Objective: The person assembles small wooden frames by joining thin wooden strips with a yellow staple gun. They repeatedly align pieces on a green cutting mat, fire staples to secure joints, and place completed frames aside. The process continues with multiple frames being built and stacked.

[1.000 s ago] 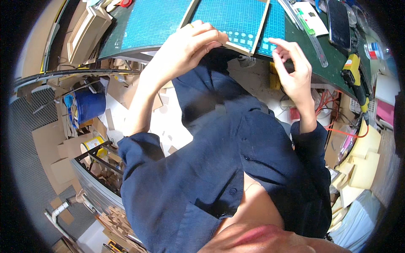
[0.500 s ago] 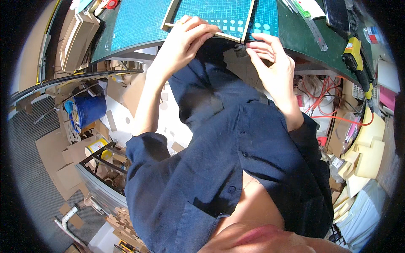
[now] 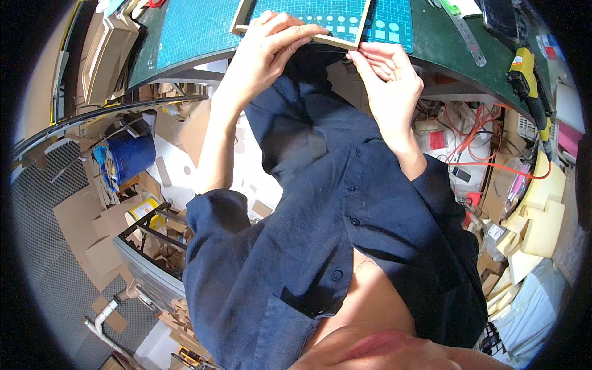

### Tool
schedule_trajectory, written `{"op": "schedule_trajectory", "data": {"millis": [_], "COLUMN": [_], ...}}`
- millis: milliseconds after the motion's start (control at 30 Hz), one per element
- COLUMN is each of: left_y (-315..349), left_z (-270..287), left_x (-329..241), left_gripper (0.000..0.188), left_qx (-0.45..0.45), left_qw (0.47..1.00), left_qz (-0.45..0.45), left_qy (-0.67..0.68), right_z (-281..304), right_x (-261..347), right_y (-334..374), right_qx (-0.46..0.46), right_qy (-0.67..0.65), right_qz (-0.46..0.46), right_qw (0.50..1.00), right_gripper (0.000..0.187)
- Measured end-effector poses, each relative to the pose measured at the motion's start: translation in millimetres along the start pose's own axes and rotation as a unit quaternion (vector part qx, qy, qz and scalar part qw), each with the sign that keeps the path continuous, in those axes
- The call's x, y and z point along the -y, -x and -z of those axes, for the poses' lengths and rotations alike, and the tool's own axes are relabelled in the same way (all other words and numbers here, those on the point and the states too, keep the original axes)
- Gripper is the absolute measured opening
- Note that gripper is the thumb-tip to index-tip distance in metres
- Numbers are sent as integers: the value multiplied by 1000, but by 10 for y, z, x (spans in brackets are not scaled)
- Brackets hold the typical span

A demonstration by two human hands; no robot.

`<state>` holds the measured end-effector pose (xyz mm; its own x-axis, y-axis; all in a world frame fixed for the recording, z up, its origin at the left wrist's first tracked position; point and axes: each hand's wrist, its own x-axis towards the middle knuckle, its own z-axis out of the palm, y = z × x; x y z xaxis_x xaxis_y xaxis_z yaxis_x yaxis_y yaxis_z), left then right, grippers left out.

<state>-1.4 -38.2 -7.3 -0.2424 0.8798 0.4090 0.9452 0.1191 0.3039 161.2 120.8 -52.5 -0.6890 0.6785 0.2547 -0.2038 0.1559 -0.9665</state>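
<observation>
A thin pale wooden frame (image 3: pixel 336 41) lies at the near edge of the bench, over a green-blue cutting mat (image 3: pixel 191 37). My left hand (image 3: pixel 265 52) is closed on the frame's near strip, thumb and fingers pinching it from either side. At the frame's near right corner, my right hand (image 3: pixel 391 74) has its thumb and fingertips drawn together against the wood. Whether anything small sits between those fingertips is hidden. The frame's far side runs out of the picture at the top.
A metal ruler (image 3: pixel 468 40) and a yellow-and-black tool (image 3: pixel 523 77) with a red hose lie along the bench's right side. Wooden box-like pieces (image 3: pixel 105 58) stand at the left. Below are a blue bin (image 3: pixel 131 157), cardboard scraps and a grey cart (image 3: pixel 148 265).
My right hand has closed from spread fingers onto the frame's corner, its thumb moving left and up. The frame and my left hand have shifted slightly upward in the picture.
</observation>
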Motion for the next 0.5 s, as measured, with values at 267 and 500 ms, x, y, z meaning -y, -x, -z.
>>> {"op": "schedule_trajectory", "data": {"millis": [267, 500], "left_y": [-13, -68], "left_z": [16, 40], "left_x": [-31, -37], "left_gripper": [30, 33], "left_qx": [-10, -25], "left_qw": [1000, 1000], "left_qz": [4, -5], "left_qy": [-5, -11], "right_z": [-71, -184], "right_x": [-98, -131], "right_y": [36, 73], "right_qx": [-6, -16], "right_qy": [-66, -134], "right_qz": [0, -5], "right_qw": [998, 991], "right_gripper": [15, 10]}}
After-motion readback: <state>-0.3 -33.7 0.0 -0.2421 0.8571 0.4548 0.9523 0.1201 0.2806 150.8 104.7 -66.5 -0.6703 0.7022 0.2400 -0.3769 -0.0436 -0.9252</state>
